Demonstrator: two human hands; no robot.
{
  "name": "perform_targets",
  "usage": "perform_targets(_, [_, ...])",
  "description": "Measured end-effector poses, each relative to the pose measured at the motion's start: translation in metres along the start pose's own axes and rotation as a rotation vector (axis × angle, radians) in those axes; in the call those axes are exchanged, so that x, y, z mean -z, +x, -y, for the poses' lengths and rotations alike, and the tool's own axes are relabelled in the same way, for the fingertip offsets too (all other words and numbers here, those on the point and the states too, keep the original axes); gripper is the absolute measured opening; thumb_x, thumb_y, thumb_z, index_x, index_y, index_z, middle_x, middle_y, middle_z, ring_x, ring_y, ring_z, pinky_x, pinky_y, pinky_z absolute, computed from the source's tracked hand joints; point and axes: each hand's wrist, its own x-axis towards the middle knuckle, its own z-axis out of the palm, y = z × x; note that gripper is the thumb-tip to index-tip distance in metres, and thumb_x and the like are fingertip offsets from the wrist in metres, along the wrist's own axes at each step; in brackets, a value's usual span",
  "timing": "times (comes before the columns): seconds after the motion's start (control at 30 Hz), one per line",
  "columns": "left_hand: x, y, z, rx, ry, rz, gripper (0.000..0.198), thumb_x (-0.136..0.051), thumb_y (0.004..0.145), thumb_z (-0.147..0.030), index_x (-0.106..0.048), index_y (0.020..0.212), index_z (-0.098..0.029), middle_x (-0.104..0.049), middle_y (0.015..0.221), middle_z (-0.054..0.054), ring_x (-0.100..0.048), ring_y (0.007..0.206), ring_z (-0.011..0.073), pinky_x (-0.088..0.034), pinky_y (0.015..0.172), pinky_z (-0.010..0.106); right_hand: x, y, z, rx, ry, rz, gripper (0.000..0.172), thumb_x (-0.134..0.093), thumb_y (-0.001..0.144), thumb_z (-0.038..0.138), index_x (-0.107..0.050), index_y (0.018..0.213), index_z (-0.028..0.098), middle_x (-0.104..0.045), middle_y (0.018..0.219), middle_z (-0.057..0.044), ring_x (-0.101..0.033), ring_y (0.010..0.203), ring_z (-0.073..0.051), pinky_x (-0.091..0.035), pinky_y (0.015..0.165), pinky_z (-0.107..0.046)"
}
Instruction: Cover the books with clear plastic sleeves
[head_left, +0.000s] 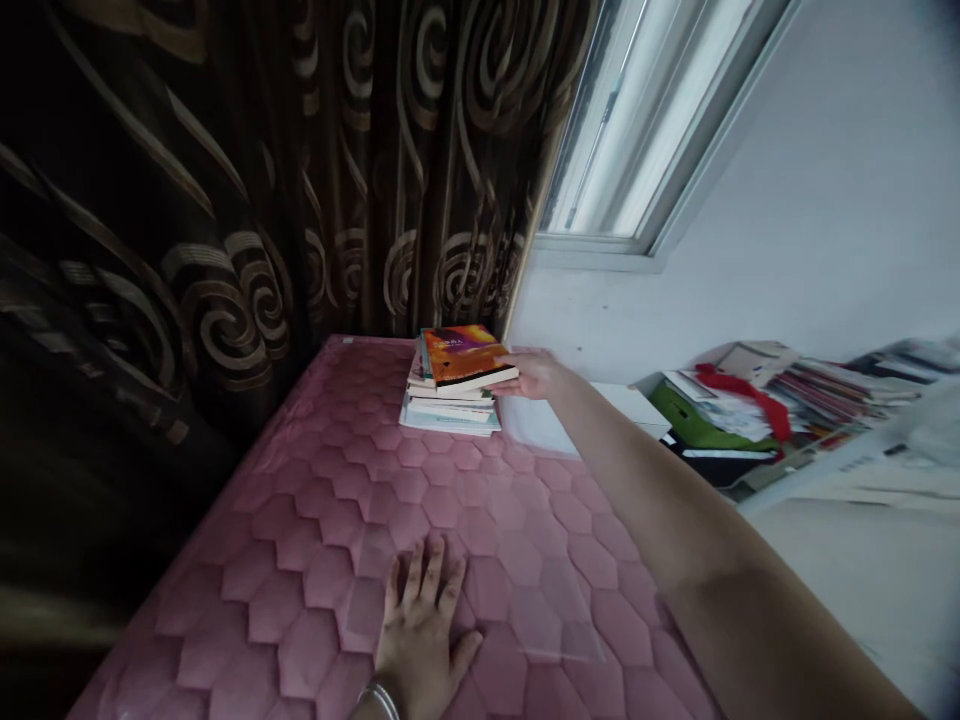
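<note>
My right hand (pixel 529 374) reaches far forward and grips the right edge of an orange book (pixel 466 352) with a purple patch on its cover. This book lies on top of a stack of books (pixel 450 410), its near edge slightly raised or tilted. My left hand (pixel 424 625) rests flat with fingers spread, a silver bracelet at the wrist. Under its fingertips and to the right lies a clear plastic sheet or cover (pixel 525 560), spread over the pink padded surface (pixel 300 540) with a hexagon pattern.
A dark curtain (pixel 247 200) with swirl patterns hangs along the left and back. At the right, a shelf (pixel 817 450) holds papers, a green item (pixel 679 412) and a red strap (pixel 750 395). A white box (pixel 630 408) sits behind my right forearm. A window (pixel 637 130) is above.
</note>
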Motion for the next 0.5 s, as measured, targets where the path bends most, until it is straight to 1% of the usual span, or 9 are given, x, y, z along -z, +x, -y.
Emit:
perform_targets(0.1, [-0.001, 0.0, 0.0, -0.012, 0.014, -0.02, 0.069, -0.045, 0.089, -0.049, -0.016, 0.149, -0.032, -0.012, 0.157, 0.006, -0.019, 0.142, 0.034, -0.021, 0.111, 0.059, -0.005, -0.023, 0.001, 0.008, 0.119, 0.078, 0.015, -0.062, 0.085, 0.014, -0.056, 0.098, 0.019, -0.071, 0.079, -0.004, -0.071, 0.071, -0.02, -0.06, 0.071, -0.041])
perform_targets(0.17, [0.0, 0.0, 0.0, -0.021, 0.018, -0.024, 0.067, -0.042, 0.09, -0.05, -0.016, 0.149, -0.031, -0.014, 0.157, 0.007, -0.02, 0.142, 0.0336, -0.022, 0.111, 0.059, -0.003, -0.046, -0.005, 0.076, 0.208, 0.145, 0.012, -0.059, 0.086, 0.015, -0.058, 0.098, 0.018, -0.072, 0.08, -0.006, -0.071, 0.073, -0.02, -0.06, 0.073, -0.04])
perform_targets(0.23, [0.001, 0.001, -0.001, -0.025, 0.016, -0.024, 0.066, -0.04, 0.091, -0.051, -0.016, 0.149, -0.031, -0.015, 0.157, 0.007, -0.02, 0.142, 0.0333, -0.021, 0.11, 0.06, 0.005, -0.074, -0.018, 0.153, 0.259, 0.199, 0.011, -0.057, 0.088, 0.018, -0.06, 0.099, 0.017, -0.073, 0.082, -0.007, -0.071, 0.072, -0.02, -0.06, 0.072, -0.038])
perform_targets(0.3, [0.003, 0.001, -0.001, -0.016, 0.007, -0.014, 0.066, -0.04, 0.091, -0.052, -0.016, 0.149, -0.032, -0.014, 0.157, 0.007, -0.02, 0.142, 0.0334, -0.02, 0.111, 0.06, 0.019, -0.103, -0.039, 0.187, 0.3, 0.217, 0.012, -0.057, 0.088, 0.022, -0.061, 0.098, 0.017, -0.074, 0.086, -0.007, -0.07, 0.07, -0.019, -0.06, 0.07, -0.035])
perform_targets(0.37, [0.004, 0.001, -0.002, -0.002, -0.011, 0.012, 0.067, -0.041, 0.09, -0.052, -0.017, 0.149, -0.032, -0.014, 0.157, 0.007, -0.018, 0.142, 0.0335, -0.019, 0.111, 0.06, 0.033, -0.132, -0.068, 0.211, 0.312, 0.204, 0.016, -0.062, 0.083, 0.028, -0.063, 0.096, 0.02, -0.074, 0.089, -0.005, -0.069, 0.066, -0.018, -0.06, 0.063, -0.033])
perform_targets(0.43, [0.005, 0.001, -0.002, 0.012, -0.03, 0.034, 0.066, -0.042, 0.09, -0.051, -0.02, 0.148, -0.031, -0.014, 0.158, 0.006, -0.017, 0.143, 0.0331, -0.017, 0.112, 0.059, 0.045, -0.156, -0.102, 0.203, 0.279, 0.135, 0.024, -0.067, 0.076, 0.034, -0.063, 0.098, 0.023, -0.074, 0.093, -0.003, -0.068, 0.062, -0.018, -0.059, 0.057, -0.032])
perform_targets(0.5, [0.005, 0.0, -0.002, 0.018, -0.046, 0.039, 0.063, -0.041, 0.09, -0.051, -0.025, 0.148, -0.03, -0.014, 0.158, 0.006, -0.015, 0.143, 0.0328, -0.015, 0.113, 0.058, 0.051, -0.175, -0.137, 0.126, 0.191, 0.061, 0.031, -0.066, 0.074, 0.045, -0.064, 0.097, 0.025, -0.074, 0.093, -0.005, -0.07, 0.069, -0.022, -0.058, 0.058, -0.034])
